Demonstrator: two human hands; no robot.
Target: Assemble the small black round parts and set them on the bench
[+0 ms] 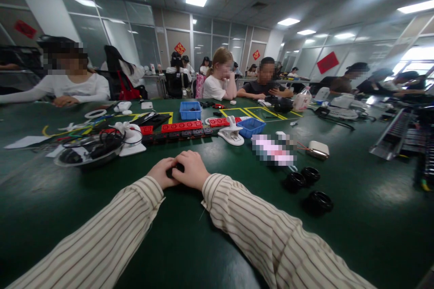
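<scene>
My left hand point(162, 173) and my right hand point(191, 169) meet over the green table, their fingers curled and touching. Between them is a dark gap; whether it is shadow or a small dark thing I cannot make out. Just beyond the hands lies a row of red sockets point(181, 126) with a strip of black sockets point(183, 134) along its near side. A white clamp-like part point(232, 132) stands ahead to the right. Left of the hands, a metal bowl point(90, 161) holds black parts and cables, and a white clip-like base point(131, 141) is beside it.
Two blue bins point(190, 111) stand farther back. On the right are several black rings point(318, 202), a blurred-out pink item point(274, 150), a white-and-gold case point(318, 149) and metal rails point(389, 137). People sit across the table, including one in a dark shirt point(264, 86).
</scene>
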